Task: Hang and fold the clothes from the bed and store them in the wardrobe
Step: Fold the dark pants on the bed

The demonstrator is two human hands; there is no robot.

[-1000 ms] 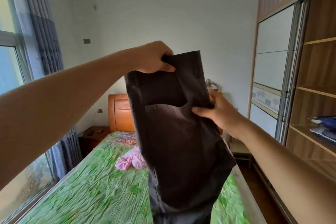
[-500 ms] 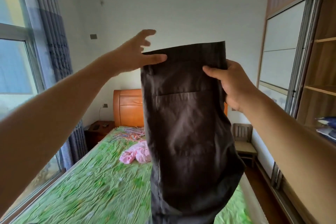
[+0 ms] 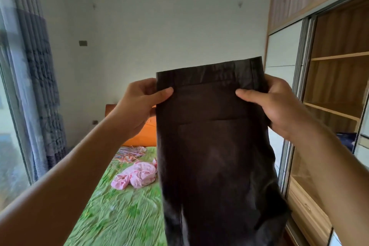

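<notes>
I hold a pair of dark brown trousers [image 3: 213,146] up in front of me by the waistband, legs hanging down out of view. My left hand [image 3: 137,104] pinches the left end of the waistband, thumb on the front. My right hand [image 3: 273,104] grips the right end in the same way. Below lies the bed [image 3: 119,211] with its crumpled green sheet. A pink garment [image 3: 135,175] lies bunched on it. The wardrobe [image 3: 337,78] stands open at the right, with wooden shelves.
A heap of coloured hangers [image 3: 129,153] lies near the orange wooden headboard [image 3: 147,134]. A window with a grey curtain [image 3: 40,90] fills the left side. A folded blue item [image 3: 346,140] sits on a wardrobe shelf. The sliding wardrobe door [image 3: 281,60] is white.
My left hand, open half a second ago, has closed on the left end of the waistband. Both hands have dropped lower and the trousers now hang flat between them.
</notes>
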